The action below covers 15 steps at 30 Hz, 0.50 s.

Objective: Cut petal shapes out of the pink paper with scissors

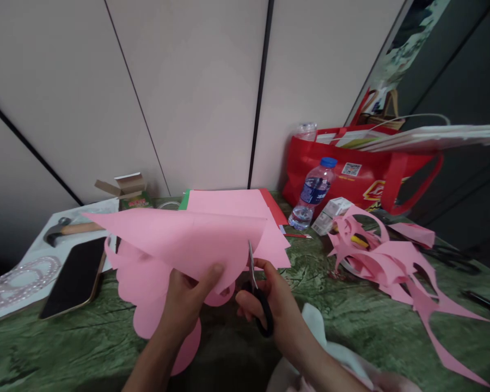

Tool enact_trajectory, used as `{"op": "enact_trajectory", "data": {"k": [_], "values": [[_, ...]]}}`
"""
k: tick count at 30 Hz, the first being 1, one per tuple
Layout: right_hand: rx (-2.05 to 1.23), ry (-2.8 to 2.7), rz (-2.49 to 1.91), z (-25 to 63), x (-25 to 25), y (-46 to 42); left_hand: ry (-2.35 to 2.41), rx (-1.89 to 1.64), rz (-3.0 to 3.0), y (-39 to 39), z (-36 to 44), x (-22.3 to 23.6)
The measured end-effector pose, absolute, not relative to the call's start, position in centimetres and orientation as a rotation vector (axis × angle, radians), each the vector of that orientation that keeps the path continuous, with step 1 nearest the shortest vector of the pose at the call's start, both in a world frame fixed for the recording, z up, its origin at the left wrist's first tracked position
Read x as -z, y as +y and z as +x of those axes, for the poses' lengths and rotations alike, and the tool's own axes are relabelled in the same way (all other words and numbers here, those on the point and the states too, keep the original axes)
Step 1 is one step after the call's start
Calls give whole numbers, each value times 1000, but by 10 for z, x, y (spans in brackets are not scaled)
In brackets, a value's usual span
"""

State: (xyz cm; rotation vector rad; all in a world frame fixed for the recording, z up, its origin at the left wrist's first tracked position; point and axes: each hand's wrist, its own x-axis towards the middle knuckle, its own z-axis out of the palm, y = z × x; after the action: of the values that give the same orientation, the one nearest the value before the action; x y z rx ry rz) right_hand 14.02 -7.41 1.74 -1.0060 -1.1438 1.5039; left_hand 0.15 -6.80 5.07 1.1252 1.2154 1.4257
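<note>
A sheet of pink paper (175,237) is raised above the table, curling along its upper edge. My left hand (191,296) pinches its lower edge, thumb on top. In my right hand (269,299) is a pair of scissors (261,310) with black handles, my fingers through the loops. Its blades point upward and meet the paper's right part at a rounded edge. Below and left of the held sheet lie several pink paper pieces with rounded edges (147,321). Behind it rests a stack of pink sheets (232,201), with green and red sheets beneath.
Pink paper scraps (392,267) heap on the right, near a water bottle (312,190), a small white box (330,215) and a red bag (351,169). To the left are a phone (75,275), a hammer (71,228), a bead string (28,277) and an opened carton (133,190).
</note>
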Motion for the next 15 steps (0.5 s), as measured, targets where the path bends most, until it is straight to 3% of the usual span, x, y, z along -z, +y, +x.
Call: {"op": "enact_trajectory", "data": {"k": [15], "values": [[-1584,-1054,-936,143,-25,-73,1300,-1369,1233,-69,-1,-51]]}}
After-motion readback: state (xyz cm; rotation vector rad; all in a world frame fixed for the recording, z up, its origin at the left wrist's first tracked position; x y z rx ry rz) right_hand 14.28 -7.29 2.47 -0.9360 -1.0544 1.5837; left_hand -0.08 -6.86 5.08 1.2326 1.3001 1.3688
